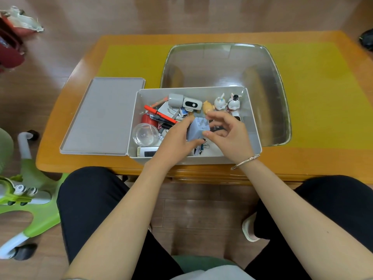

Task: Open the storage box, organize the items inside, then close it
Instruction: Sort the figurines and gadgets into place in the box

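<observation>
The white storage box (253,126) stands open on the table's near edge, its grey lid (103,116) flat to its left. Inside lie a red pen (159,114), a clear round dish (145,134), a grey-and-white gadget (184,102), an orange figurine (207,107) and two white rabbit figurines (227,102). My left hand (177,138) grips a pale blue block (196,128) above the box's middle. My right hand (228,132) hovers at the block's right side with fingers curled loosely, thumb and forefinger close to it.
A large clear plastic tub (280,81) stands behind the box on the yellow mat (131,57). Binder clips (203,147) lie at the box's front. A green-and-white toy vehicle (30,190) is on the floor at left. My knees are under the table edge.
</observation>
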Demonstrator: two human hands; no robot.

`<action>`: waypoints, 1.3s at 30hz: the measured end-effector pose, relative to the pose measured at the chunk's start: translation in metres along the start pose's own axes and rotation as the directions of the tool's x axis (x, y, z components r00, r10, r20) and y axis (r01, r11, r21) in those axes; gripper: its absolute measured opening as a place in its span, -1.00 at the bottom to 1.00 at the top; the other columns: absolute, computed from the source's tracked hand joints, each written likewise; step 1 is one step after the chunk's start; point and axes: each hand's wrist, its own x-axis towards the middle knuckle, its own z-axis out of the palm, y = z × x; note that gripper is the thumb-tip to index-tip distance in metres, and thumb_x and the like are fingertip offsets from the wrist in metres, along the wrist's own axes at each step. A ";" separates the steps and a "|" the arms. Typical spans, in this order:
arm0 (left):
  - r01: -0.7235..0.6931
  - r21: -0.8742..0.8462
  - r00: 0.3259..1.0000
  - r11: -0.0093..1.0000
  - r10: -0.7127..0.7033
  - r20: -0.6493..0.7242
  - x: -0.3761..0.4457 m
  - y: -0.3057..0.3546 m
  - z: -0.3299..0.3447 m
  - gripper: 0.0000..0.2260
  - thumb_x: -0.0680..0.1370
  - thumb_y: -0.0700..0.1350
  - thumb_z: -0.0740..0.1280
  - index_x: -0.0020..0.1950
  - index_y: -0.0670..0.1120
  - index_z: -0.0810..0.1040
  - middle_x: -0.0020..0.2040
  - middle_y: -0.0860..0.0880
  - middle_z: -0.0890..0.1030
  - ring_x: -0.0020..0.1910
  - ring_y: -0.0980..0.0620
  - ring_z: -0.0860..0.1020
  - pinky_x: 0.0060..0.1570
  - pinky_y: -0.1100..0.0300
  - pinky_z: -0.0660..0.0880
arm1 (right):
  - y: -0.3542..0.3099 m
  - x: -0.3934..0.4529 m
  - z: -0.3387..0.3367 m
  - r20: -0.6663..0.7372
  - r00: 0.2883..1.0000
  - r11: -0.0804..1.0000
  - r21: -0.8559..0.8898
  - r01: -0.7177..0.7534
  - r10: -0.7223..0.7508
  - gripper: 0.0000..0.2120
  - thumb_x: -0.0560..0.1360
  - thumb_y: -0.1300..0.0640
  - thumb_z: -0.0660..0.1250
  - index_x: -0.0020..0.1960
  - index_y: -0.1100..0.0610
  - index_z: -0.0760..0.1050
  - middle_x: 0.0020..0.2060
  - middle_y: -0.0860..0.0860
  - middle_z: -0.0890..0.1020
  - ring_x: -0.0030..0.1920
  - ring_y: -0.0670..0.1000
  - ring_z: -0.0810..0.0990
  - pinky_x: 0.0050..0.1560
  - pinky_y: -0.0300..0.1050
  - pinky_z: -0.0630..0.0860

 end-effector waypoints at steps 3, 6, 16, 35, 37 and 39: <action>0.015 -0.016 1.000 1.000 -0.015 -0.015 0.000 0.000 0.000 -0.51 0.38 -0.08 0.54 0.16 0.23 0.38 -0.06 0.38 0.46 -0.03 0.44 0.46 -0.16 0.61 0.37 | -0.004 -0.003 0.001 0.005 0.999 0.994 -0.092 0.055 -0.055 -0.63 0.40 0.26 0.46 0.18 0.10 0.52 0.07 0.02 0.58 -0.04 -0.12 0.59 -0.13 -0.13 0.63; 0.018 -0.006 1.000 1.000 -0.018 -0.019 -0.001 0.000 -0.001 -0.52 0.39 -0.08 0.53 0.15 0.22 0.37 -0.07 0.37 0.47 -0.02 0.45 0.46 -0.14 0.63 0.34 | -0.004 -0.004 0.002 0.020 0.997 0.986 -0.149 0.072 -0.070 -0.62 0.39 0.24 0.47 0.18 0.09 0.52 0.05 -0.06 0.56 -0.06 -0.17 0.56 -0.17 -0.17 0.62; -0.034 0.024 0.999 0.999 0.034 -0.009 -0.002 -0.002 -0.001 -0.61 0.46 -0.09 0.47 0.20 0.18 0.46 0.03 0.33 0.47 0.05 0.48 0.41 -0.08 0.62 0.33 | -0.005 -0.006 0.000 0.036 0.990 0.978 -0.158 0.139 -0.135 -0.70 0.40 0.13 0.48 0.12 0.12 0.59 -0.01 0.01 0.62 -0.06 -0.04 0.59 -0.12 -0.11 0.61; -0.157 0.123 0.986 0.980 0.163 -0.040 -0.003 -0.002 0.002 -0.61 0.42 -0.15 0.50 0.23 -0.02 0.54 0.12 0.06 0.55 0.10 0.14 0.48 0.05 0.26 0.48 | 0.002 0.000 -0.009 0.023 1.000 1.000 0.030 0.007 -0.008 -0.85 0.38 0.14 0.49 -0.13 -0.09 0.60 -0.19 -0.08 0.66 -0.17 -0.10 0.64 -0.15 -0.23 0.60; -0.188 0.168 0.981 0.968 0.192 -0.010 -0.005 -0.001 0.004 -0.62 0.42 -0.17 0.51 0.19 0.02 0.54 0.11 0.06 0.55 0.09 0.15 0.48 0.01 0.29 0.49 | 0.003 0.001 -0.009 -0.008 1.000 1.000 0.019 0.004 -0.003 -0.90 0.40 0.13 0.47 -0.23 -0.05 0.58 -0.29 -0.07 0.63 -0.24 -0.13 0.62 -0.22 -0.25 0.59; -0.197 0.212 0.979 0.957 0.204 -0.012 -0.006 -0.001 0.006 -0.62 0.42 -0.17 0.50 0.19 0.03 0.52 0.11 0.06 0.55 0.09 0.18 0.46 -0.02 0.33 0.48 | 0.004 0.002 -0.009 -0.028 1.000 1.000 0.016 -0.006 0.007 -0.88 0.40 0.12 0.47 -0.28 -0.03 0.57 -0.34 -0.07 0.62 -0.28 -0.15 0.61 -0.28 -0.29 0.56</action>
